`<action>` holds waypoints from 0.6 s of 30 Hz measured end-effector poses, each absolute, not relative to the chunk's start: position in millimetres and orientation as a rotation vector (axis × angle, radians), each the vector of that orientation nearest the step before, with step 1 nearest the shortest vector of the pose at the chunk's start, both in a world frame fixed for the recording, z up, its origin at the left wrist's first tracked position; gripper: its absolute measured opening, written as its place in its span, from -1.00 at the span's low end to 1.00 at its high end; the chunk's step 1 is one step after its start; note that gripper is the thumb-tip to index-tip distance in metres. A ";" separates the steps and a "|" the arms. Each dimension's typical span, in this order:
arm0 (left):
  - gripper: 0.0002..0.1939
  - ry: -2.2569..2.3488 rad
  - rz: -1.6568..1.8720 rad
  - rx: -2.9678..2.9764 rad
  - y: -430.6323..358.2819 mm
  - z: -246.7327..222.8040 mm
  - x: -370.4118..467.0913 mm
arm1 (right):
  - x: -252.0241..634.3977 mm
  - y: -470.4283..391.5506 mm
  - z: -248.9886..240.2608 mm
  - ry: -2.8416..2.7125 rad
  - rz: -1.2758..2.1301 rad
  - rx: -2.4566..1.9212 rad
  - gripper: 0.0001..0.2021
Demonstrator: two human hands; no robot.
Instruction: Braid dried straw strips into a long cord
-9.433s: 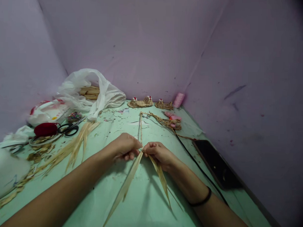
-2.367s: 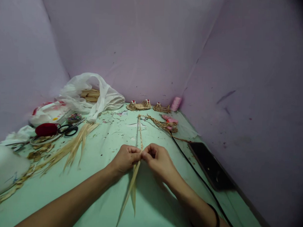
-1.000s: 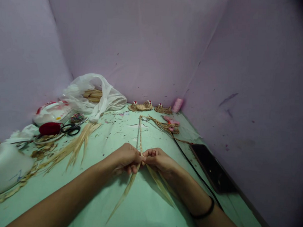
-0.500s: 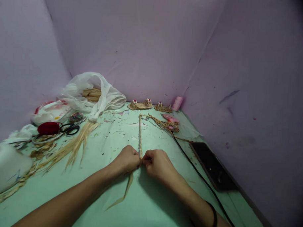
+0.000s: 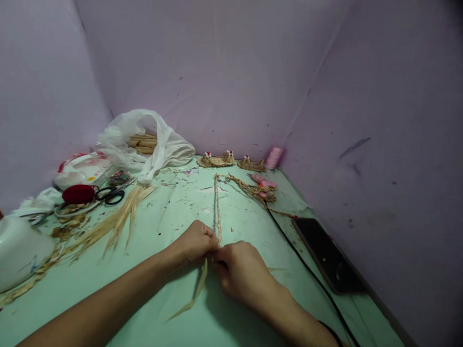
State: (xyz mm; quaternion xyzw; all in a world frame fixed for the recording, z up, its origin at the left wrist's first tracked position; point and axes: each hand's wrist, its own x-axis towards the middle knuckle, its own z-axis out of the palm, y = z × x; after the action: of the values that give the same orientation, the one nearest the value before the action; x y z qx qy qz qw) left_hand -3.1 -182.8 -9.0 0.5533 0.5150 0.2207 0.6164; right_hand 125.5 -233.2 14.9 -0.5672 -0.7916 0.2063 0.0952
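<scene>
A thin braid of dried straw-like fibre [image 5: 217,208] runs from the far part of the table down to my hands. My left hand [image 5: 198,241] pinches the braid's near end. My right hand [image 5: 241,270] is closed just right of it, its fingertips bent down at the same end and meeting my left fingers. A loose pale strip [image 5: 200,286] hangs from below my left hand toward me, and another strip tip [image 5: 277,269] shows beyond my right hand. The exact grip on single strands is hidden by the fingers.
On the left are a white bowl [image 5: 16,257], scissors [image 5: 115,196], a red ball [image 5: 79,194], loose dried strips [image 5: 129,205] and a plastic bag [image 5: 167,151]. Small woven slippers [image 5: 216,161], a pink spool [image 5: 273,158], a pink glue gun [image 5: 263,181], a black cable [image 5: 304,264] and a phone [image 5: 327,255] lie behind and right.
My right hand has rolled over and come slightly nearer to me, its fingers now pointing down. My left hand stays at the braid's end. The view has shifted a little.
</scene>
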 end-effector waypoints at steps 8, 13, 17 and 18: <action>-0.93 1.099 0.542 1.278 -179.4 -7.4 -7.4 | 142.7 -200.2 10.8 -1.411 1.291 -1.633 -0.92; -0.94 1.095 0.477 1.395 -176.7 -11.4 -10.4 | 130.9 -202.8 1.7 -1.328 1.606 -1.586 -0.91; -0.90 1.198 0.309 1.593 -178.0 1.2 -13.0 | 131.1 -199.9 -2.8 -1.331 1.529 -1.606 -0.90; -0.89 1.265 0.258 1.668 -180.1 7.4 -12.9 | 131.1 -199.5 -2.9 -1.313 1.543 -1.603 -0.90</action>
State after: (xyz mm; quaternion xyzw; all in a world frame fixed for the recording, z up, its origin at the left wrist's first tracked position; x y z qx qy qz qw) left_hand -12.9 -180.1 7.4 0.6877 0.5218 0.1064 0.4934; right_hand 131.1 -199.5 -2.9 -0.5965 -0.4885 0.5742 0.2754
